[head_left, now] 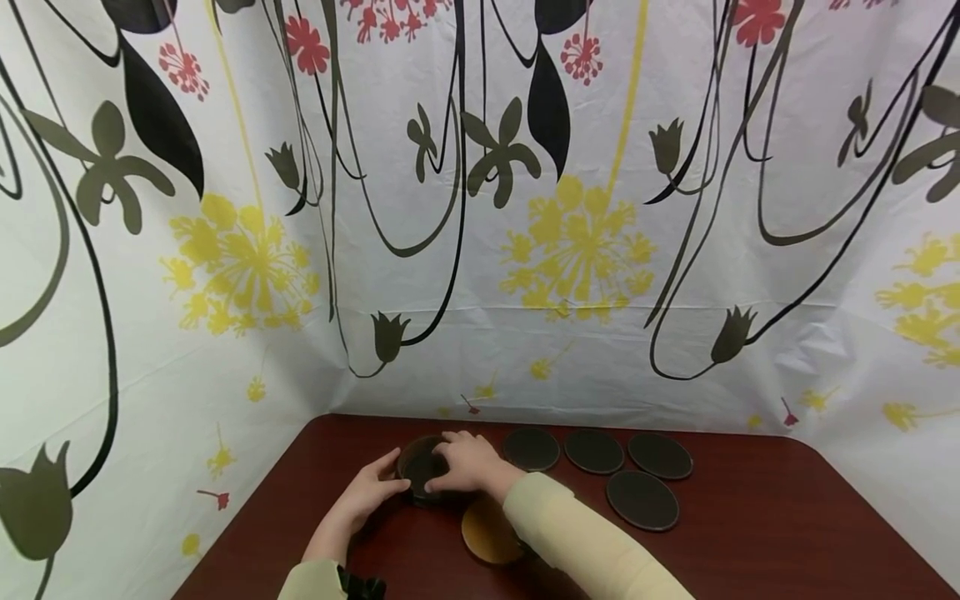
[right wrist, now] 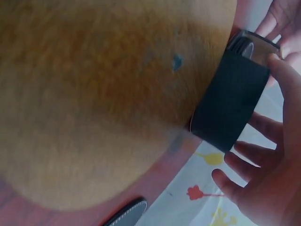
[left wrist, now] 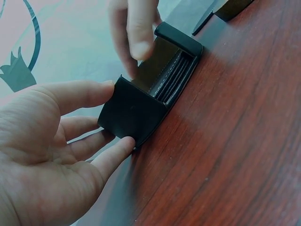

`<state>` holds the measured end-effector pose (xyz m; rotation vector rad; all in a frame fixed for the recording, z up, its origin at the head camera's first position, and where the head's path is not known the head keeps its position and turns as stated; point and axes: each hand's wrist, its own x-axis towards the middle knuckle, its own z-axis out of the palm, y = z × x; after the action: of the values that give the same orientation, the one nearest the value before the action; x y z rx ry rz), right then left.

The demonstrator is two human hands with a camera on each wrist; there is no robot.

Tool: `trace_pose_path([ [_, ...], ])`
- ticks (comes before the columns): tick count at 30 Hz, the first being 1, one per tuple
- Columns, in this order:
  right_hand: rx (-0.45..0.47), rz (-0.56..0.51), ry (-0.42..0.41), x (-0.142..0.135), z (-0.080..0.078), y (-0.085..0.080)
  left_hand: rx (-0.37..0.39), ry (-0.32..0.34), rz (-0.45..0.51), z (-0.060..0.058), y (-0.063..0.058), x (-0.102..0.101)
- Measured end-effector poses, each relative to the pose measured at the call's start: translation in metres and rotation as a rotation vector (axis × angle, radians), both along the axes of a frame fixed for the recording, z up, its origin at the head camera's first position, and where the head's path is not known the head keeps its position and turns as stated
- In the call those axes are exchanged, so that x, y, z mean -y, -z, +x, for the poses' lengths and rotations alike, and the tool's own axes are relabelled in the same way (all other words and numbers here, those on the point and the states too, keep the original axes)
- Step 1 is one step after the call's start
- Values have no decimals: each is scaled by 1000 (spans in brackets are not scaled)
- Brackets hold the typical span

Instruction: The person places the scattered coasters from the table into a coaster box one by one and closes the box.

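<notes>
A round black coaster holder (head_left: 426, 492) stands on the table, with cut-away sides and a brown inner face. Several dark coasters (left wrist: 175, 80) lie stacked low inside it. My left hand (head_left: 367, 498) holds the outer wall on the left, its fingertips and thumb on the black surface in the left wrist view. From the right, my right hand (head_left: 471, 463) reaches over the holder. In the right wrist view its thumb lies at the rim and its fingers are at the outer wall (right wrist: 233, 101). Nothing shows between the right hand's fingers apart from the holder.
To the right lie three dark round coasters in a back row, including a near one (head_left: 531, 450), and another coaster (head_left: 642, 501) in front. A tan disc (head_left: 487, 533) sits by my right forearm. A flowered curtain (head_left: 570, 350) borders the dark red table (head_left: 720, 550).
</notes>
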<state>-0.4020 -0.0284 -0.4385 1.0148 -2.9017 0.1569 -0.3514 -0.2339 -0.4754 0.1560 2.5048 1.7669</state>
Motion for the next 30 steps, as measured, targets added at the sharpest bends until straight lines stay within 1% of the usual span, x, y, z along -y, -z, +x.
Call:
trace_pose_path([
  [5,9,-67,6,-13,-8,-7,8,-12,1,-1,1,-1],
  [10,9,-135,12,-35,-19,-14,2,-22,3,0,2,0],
  [16,26,-210,67,-67,-31,-16,14,-21,14,0,1,1],
  [21,46,-261,123,-93,-39,-12,35,-13,25,-2,1,0],
  [25,50,-270,162,-112,-43,-4,34,-4,22,-3,3,0],
  [30,86,-271,217,-133,-45,7,37,13,34,-4,3,-2],
])
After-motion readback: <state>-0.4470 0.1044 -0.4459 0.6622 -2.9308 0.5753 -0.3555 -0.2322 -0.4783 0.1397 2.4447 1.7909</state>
